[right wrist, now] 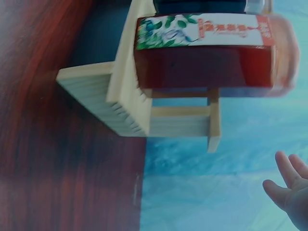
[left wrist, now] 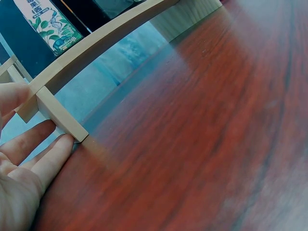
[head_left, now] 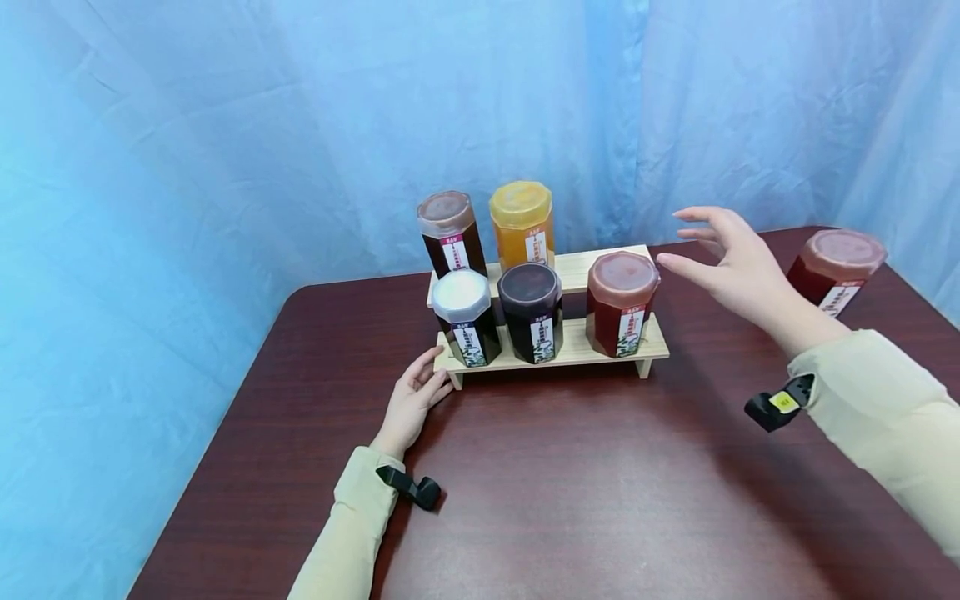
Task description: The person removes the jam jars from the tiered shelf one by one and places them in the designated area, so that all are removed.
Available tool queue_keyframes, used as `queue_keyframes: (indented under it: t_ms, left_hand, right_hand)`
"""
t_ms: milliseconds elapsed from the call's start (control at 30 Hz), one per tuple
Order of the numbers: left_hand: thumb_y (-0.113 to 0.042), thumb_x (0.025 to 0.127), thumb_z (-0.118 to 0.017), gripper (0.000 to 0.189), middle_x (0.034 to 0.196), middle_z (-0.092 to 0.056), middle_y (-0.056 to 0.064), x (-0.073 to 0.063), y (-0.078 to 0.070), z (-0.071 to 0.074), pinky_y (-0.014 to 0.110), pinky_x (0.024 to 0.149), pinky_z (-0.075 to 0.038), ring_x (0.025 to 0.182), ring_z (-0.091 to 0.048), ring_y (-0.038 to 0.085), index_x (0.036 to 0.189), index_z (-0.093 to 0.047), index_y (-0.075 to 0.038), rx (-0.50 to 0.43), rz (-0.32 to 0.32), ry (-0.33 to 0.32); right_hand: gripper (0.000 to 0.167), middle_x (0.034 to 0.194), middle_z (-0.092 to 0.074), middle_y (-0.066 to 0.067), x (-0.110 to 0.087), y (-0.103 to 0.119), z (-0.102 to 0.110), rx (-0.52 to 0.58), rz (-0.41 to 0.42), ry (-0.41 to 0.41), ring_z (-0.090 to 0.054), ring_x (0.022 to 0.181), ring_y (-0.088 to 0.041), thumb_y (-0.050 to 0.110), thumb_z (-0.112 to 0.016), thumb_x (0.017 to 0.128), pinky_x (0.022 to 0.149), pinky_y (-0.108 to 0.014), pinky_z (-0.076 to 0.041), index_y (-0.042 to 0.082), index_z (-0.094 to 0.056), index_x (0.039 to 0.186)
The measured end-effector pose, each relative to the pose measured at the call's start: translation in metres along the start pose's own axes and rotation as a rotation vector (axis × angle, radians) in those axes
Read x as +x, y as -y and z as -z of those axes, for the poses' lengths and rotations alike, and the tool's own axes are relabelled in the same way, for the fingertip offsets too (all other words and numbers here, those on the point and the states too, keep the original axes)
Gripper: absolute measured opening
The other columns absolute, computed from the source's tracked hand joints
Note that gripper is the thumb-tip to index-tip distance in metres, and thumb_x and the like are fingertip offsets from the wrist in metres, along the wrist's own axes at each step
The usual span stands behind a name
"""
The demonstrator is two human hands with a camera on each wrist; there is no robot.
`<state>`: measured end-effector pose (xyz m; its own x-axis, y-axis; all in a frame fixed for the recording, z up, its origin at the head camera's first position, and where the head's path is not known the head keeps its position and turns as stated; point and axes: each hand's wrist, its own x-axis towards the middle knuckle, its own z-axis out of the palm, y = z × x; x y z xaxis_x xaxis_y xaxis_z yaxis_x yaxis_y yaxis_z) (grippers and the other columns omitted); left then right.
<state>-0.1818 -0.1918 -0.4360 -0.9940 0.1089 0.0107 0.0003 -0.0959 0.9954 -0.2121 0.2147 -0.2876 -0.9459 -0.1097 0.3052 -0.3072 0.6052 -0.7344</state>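
My left hand rests at the left end of a two-tier wooden rack, its fingertips touching the shelf end and the leg. Raised off the table, my right hand holds nothing; thumb and fingers are spread apart. Nearest to it on the lower tier stands a red jar, also large in the right wrist view. Left of that are a dark purple jar and a dark jar with a whitish lid. A brown jar and a yellow jar occupy the upper tier.
Another dark red jar stands on the brown table at the far right, beyond my right hand. Blue curtain hangs behind and on the left side. Each wrist carries a black strapped camera.
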Motion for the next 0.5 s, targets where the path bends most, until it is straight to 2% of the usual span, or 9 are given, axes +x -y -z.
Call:
queue_keyframes:
  t_ms: [100,300,500]
  left_hand:
    - [-0.001,0.097,-0.047,0.048,0.134,-0.046,0.025,0.000,0.000,0.001,0.026,0.088,-0.050,0.103,-0.059,0.005,0.143,-0.037,-0.004,0.002,0.000,0.002]
    - [-0.001,0.097,-0.046,0.048,0.139,-0.043,0.025,-0.001,-0.001,0.000,0.028,0.090,-0.050,0.104,-0.058,0.005,0.144,-0.036,-0.004,0.002,0.006,0.000]
    - [-0.001,0.097,-0.046,0.048,0.139,-0.043,0.025,-0.001,0.000,0.000,0.029,0.091,-0.049,0.106,-0.057,0.006,0.144,-0.036,-0.004,0.008,0.003,0.003]
  right_hand:
    - [0.059,0.142,-0.037,-0.016,0.004,0.008,-0.002,0.018,0.021,-0.010,-0.045,0.124,-0.034,0.029,-0.068,0.088,0.109,-0.049,-0.031,0.011,-0.043,0.139]
    - [0.061,0.145,-0.035,-0.013,0.011,0.027,-0.007,0.065,0.013,-0.002,-0.043,0.128,-0.033,0.030,-0.067,0.088,0.109,-0.051,-0.030,0.014,-0.041,0.140]
    - [0.060,0.145,-0.036,-0.011,0.016,0.040,-0.015,0.114,0.025,0.003,-0.045,0.128,-0.032,0.029,-0.067,0.088,0.110,-0.047,-0.031,0.014,-0.041,0.140]
